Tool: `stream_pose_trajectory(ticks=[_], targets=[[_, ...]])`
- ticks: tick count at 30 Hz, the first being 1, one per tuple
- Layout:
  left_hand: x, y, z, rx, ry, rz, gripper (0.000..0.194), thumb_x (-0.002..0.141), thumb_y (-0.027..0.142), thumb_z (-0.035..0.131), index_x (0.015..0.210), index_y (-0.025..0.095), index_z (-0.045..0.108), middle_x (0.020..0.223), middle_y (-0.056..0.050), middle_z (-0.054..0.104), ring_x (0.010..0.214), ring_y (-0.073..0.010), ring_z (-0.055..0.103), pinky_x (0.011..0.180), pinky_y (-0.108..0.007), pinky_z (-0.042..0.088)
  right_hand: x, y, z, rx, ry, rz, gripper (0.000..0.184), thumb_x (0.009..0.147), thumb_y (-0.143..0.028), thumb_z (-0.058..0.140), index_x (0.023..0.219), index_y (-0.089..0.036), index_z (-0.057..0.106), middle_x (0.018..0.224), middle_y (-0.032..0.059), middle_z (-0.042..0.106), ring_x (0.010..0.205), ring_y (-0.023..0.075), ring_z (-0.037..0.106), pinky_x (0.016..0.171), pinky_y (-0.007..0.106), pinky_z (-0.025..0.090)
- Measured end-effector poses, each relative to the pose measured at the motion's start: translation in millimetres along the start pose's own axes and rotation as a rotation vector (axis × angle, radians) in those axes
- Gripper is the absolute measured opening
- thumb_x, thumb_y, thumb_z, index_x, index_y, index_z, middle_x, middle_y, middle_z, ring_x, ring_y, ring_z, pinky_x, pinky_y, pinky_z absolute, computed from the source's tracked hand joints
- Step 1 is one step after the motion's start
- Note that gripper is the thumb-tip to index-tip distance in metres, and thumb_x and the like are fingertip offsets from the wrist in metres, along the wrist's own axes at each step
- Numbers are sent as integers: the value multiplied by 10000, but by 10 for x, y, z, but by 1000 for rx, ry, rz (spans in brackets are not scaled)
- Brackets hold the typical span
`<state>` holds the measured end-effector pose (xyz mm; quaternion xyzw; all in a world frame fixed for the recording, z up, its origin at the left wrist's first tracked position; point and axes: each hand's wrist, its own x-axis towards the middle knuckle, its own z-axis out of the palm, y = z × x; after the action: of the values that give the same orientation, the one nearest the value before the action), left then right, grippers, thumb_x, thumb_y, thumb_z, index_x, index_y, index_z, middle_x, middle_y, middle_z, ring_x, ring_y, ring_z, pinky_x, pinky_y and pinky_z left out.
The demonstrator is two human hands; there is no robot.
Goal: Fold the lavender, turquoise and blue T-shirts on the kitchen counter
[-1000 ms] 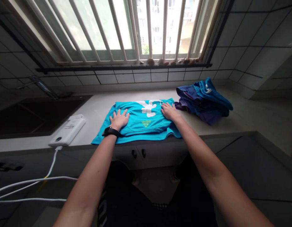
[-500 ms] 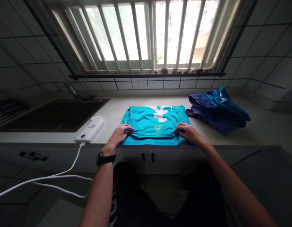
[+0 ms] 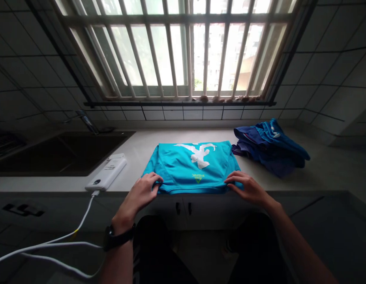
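Observation:
A folded turquoise shirt [image 3: 194, 165] with a white figure print lies on the pale countertop [image 3: 141, 152] under the barred window. My left hand [image 3: 143, 193] pinches the shirt's near left corner at the counter edge. A black watch sits on that wrist. My right hand [image 3: 248, 188] grips the near right corner, fingers curled over the cloth's hem. Both hands are closed on the fabric.
A pile of blue and purple clothes [image 3: 270, 146] lies right of the shirt. A white power bank [image 3: 107, 173] with a white cable [image 3: 52, 240] rests to the left, beside a dark sink [image 3: 58, 152] with a tap. Tiled walls surround the counter.
Both hands slid from the middle of the shirt back to its near edge and closed on the corners. The view tilted upward and pulled back.

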<state>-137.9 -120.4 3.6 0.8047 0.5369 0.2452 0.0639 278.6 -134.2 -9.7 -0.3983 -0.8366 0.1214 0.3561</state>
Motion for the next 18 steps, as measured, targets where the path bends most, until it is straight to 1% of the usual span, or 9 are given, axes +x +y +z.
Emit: stream_pose_trajectory(ticks=[2,4,6,9,11,13,16,18], targets=[[8,56,74,-1,30,26,290,921,331,553,1121,262,752,1162,-72,731,1081,-254,687,980,-395,545,8,51,10,-42,96,64,236,980,-279,559,1098,-277,764,1120,70,749,1067,265,711,967,427,564],[30,101,173,-10,18,65,378,929,438,595,1242,276,733,1289,-81,697,1174,-269,657,1043,-430,525,27,128,31,-104,173,145,284,949,-237,542,1146,-264,745,1192,85,728,1137,286,690,1029,458,538],[48,113,286,-1,-19,84,417,935,520,604,1257,294,744,1356,-81,680,1231,-281,632,1073,-452,509,31,216,58,-146,180,222,271,919,-234,558,1119,-242,740,1189,100,719,1125,304,690,1023,472,537],[52,77,433,46,-15,52,442,972,575,547,1260,312,755,1408,-76,670,1281,-299,607,1105,-483,485,-1,318,97,-162,217,294,202,903,-261,586,1037,-222,732,1094,106,716,1053,301,699,961,451,556],[38,43,493,72,-6,31,481,982,615,513,1295,329,739,1438,-63,658,1306,-308,597,1127,-501,467,-36,347,114,-162,269,284,175,891,-243,587,995,-226,728,1032,93,704,1012,281,696,932,423,562],[22,20,523,86,-4,20,509,983,647,487,1315,344,726,1454,-49,651,1327,-314,589,1140,-515,454,-67,345,124,-163,295,231,200,879,-190,560,976,-230,730,1002,86,690,995,264,689,927,405,563],[8,11,537,98,1,9,532,990,663,455,1332,348,715,1469,-41,642,1360,-321,571,1149,-532,442,-99,319,138,-183,268,162,259,875,-155,541,1010,-230,749,1044,98,703,1040,271,677,965,427,560],[5,17,539,103,3,9,537,994,663,446,1336,346,712,1474,-38,640,1372,-322,564,1154,-536,438,-116,312,152,-202,217,141,305,848,-131,551,1039,-236,763,1141,102,729,1121,287,669,1023,460,542]])
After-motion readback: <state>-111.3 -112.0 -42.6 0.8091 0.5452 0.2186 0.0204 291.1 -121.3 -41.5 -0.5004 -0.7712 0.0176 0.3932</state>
